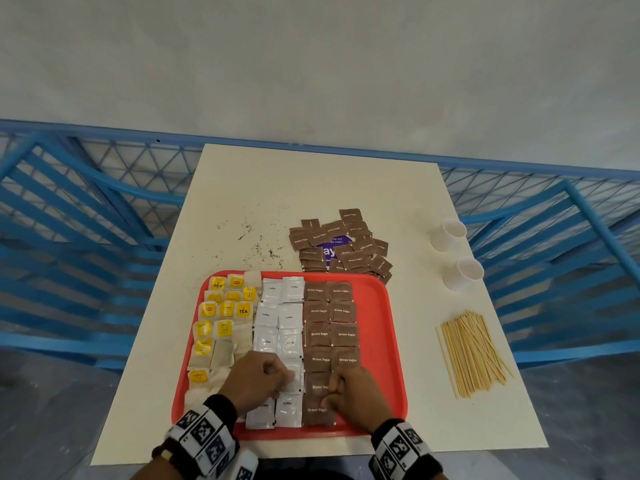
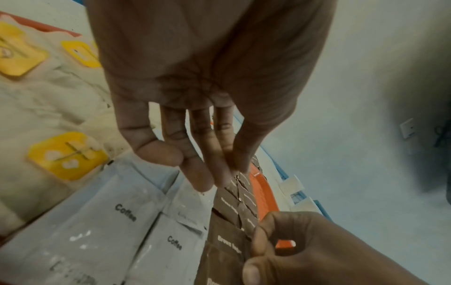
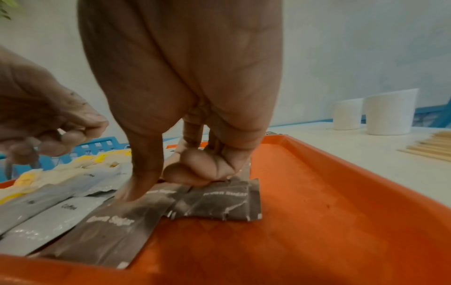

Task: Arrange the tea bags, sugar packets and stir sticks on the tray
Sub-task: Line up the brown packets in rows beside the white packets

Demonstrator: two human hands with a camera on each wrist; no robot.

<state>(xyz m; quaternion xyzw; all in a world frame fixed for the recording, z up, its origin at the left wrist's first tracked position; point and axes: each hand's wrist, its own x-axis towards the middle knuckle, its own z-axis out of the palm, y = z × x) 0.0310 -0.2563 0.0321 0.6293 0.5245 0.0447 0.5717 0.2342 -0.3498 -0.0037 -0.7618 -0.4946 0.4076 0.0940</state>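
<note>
A red tray (image 1: 393,341) holds yellow-tagged tea bags (image 1: 221,327) on its left, white coffee packets (image 1: 277,317) in the middle and brown sugar packets (image 1: 329,334) in two columns on the right. My right hand (image 1: 346,389) sits at the near end of the brown columns. Its thumb and curled fingers (image 3: 195,173) pinch a brown sugar packet (image 3: 214,202) against the tray (image 3: 317,212). My left hand (image 1: 259,379) hovers over the coffee packets (image 2: 122,212) with relaxed fingers (image 2: 195,167), holding nothing. Wooden stir sticks (image 1: 471,355) lie on the table, right of the tray.
A loose pile of brown sugar packets (image 1: 346,244) lies on the white table (image 1: 242,188) beyond the tray. Two white paper cups (image 1: 448,233) stand at the right edge. Dark crumbs (image 1: 259,244) are scattered on the table behind the tray. Blue railings (image 1: 86,220) surround the table.
</note>
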